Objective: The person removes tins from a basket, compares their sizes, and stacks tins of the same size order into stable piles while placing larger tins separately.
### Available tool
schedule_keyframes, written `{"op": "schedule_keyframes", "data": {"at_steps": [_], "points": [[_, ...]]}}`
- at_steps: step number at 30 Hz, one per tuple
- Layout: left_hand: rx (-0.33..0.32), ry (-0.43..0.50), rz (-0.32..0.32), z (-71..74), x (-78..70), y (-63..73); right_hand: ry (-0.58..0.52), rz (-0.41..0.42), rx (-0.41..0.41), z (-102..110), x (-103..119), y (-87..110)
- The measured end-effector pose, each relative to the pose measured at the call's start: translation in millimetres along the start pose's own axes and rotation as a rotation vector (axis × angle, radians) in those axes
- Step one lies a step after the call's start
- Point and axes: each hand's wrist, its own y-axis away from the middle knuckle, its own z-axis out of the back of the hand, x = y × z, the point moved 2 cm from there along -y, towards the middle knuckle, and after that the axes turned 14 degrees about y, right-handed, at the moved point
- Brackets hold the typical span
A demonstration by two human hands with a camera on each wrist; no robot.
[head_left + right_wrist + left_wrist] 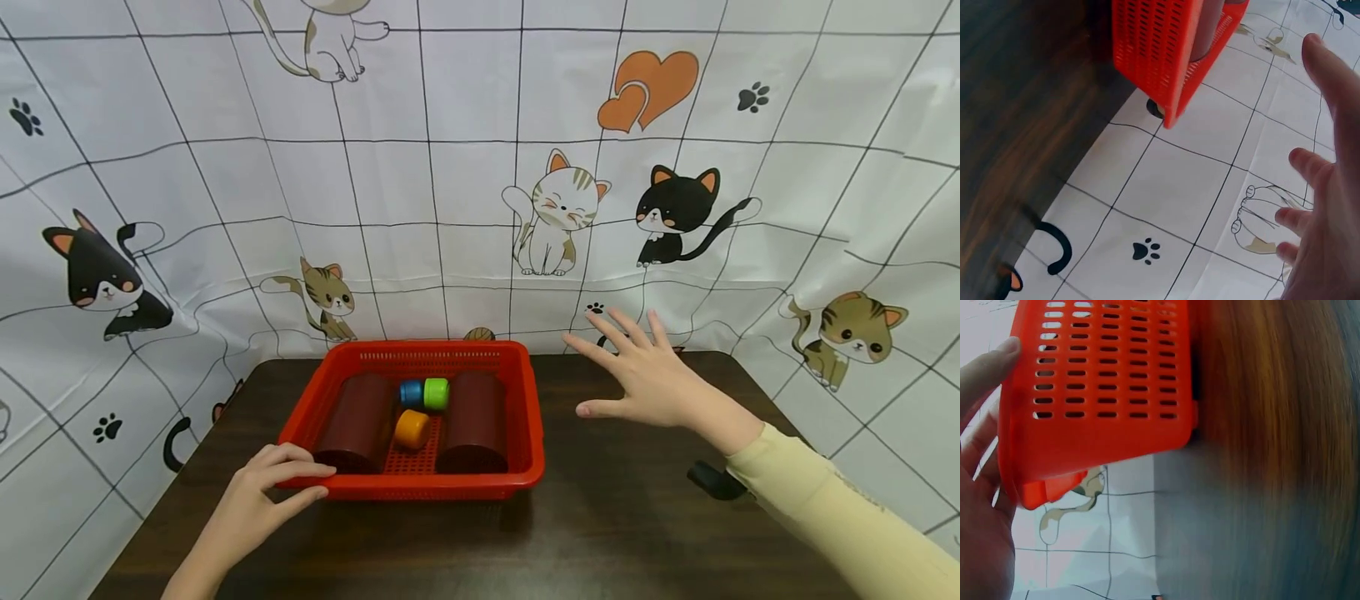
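A red plastic basket (420, 487) with slotted walls stands on the dark table. Inside it lie two dark brown cylinders (362, 421) (474, 421), one along each side. Between them sit small blue (411, 393), green (437, 393) and orange (412, 429) cylindrical pieces. My left hand (258, 496) grips the basket's near left corner, thumb outside and fingers over the rim; the left wrist view shows the thumb (1004, 353) at the rim. Held in the air to the right of the basket, my right hand (645, 379) has its fingers spread and touches nothing.
The table (615, 533) has a dark wood-grain top. A white sheet (465, 183) with grid lines and printed cats hangs behind it and along both sides. A small black object (716, 481) shows beneath the right sleeve (817, 500).
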Motion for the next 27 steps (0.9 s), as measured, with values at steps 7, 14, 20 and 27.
{"op": "schedule_keyframes", "data": {"at_steps": [7,14,20,27], "points": [[-0.051,-0.037,0.095,-0.2,-2.0,4.5,-0.076,0.079,-0.059,3,14,-34.4],[-0.093,-0.070,0.117,-0.8,-7.7,5.9,-0.109,0.163,-0.031,11,36,-75.1],[-0.132,-0.106,0.137,-2.2,-13.9,7.1,-0.155,0.245,-0.017,17,58,-109.5],[-0.130,-0.116,0.130,-3.1,-16.6,6.1,-0.188,0.276,-0.019,19,80,-132.8]]}}
